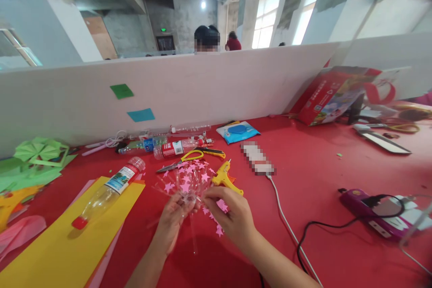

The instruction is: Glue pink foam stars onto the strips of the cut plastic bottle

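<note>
My left hand (171, 219) is closed around a clear plastic bottle piece (189, 199) cut into thin strips that fan outward. Pink paper stars (185, 186) show on and around the strips. Just right of it, the thumb and fingers of my right hand (234, 213) are pinched together; what they hold, if anything, is too small to make out. More pink stars (219, 230) lie on the red table below the right hand. A yellow glue gun (222, 177) rests just beyond that hand, with yellow-handled scissors (192, 155) behind the strips.
Several plastic bottles (173, 148) lie near the white partition (216, 85). Another bottle (114, 189) rests on yellow paper (64, 243) at left. At right are a blue packet (238, 132), a phone (257, 158) with a white cable, a purple power strip (359, 209) and a red bag (332, 96).
</note>
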{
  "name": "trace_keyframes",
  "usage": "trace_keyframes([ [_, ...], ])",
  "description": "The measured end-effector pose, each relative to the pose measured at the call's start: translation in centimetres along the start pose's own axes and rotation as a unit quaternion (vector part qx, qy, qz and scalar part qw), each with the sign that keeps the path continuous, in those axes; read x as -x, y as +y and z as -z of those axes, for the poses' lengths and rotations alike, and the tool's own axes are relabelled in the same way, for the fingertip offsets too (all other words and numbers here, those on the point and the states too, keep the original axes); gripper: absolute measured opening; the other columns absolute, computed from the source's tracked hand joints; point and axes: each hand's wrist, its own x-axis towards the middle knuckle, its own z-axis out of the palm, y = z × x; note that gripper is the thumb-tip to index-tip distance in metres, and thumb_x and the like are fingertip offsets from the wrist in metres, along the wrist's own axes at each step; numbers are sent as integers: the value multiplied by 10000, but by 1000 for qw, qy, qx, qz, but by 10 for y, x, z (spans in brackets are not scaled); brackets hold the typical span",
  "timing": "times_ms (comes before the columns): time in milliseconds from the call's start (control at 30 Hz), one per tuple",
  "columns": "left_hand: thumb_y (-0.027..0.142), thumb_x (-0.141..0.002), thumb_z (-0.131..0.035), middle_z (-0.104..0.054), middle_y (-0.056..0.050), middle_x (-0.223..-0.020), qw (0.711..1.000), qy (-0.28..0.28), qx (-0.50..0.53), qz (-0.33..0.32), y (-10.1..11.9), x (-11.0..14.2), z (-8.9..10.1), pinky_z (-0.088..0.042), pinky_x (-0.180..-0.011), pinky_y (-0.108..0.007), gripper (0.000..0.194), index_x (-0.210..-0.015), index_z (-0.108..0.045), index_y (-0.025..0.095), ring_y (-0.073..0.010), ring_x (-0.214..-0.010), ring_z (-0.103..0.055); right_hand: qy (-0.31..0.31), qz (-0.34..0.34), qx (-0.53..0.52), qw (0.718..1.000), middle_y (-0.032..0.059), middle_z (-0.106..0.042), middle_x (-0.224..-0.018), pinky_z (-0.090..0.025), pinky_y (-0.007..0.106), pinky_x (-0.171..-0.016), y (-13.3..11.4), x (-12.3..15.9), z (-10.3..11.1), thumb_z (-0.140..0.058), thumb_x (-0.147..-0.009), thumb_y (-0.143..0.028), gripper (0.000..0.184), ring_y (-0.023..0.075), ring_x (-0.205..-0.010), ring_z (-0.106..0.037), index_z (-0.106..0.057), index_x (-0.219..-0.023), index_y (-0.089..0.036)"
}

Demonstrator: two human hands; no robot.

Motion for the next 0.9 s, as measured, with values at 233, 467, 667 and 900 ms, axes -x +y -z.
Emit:
trace_keyframes([
  [233,294,-619,-801,-681,6,-781,1000,-6,4,0,-1,0,1,-478,-723,-245,325,-881,-647,180,-124,-725,-628,-5,-1,2,1000,19,-713,-765,-520,222,-634,-3,-1,1,-566,-870,-191,77,135,-670,-663,-642,-864,-205],
  [467,282,-593,-814,-680,2,-780,1000,10,14,0,1,1,-1,-484,-710,-256,325,-846,-638,178,-128,-711,-624,-7,24,-9,1000,15,-691,-723,-500,215,-614,-4,-1,0,-570,-864,-160,81,128,-646,-639,-640,-842,-193],
  [667,296,-595,-809,-682,-2,-754,1000,0,6,-1,3,1,-1,-479,-703,-253,308,-829,-650,175,-134,-702,-631,-30,-74,-62,995,8,-690,-738,-492,223,-613,-4,-1,0,-574,-839,-158,92,131,-657,-632,-654,-823,-200],
  [900,302,-572,-820,-686,-8,-791,1000,10,23,-2,3,0,-1,-477,-703,-254,345,-856,-666,182,-137,-722,-623,-55,-94,-106,988,10,-696,-752,-491,233,-630,-7,0,-1,-565,-829,-129,109,137,-679,-639,-639,-797,-202],
])
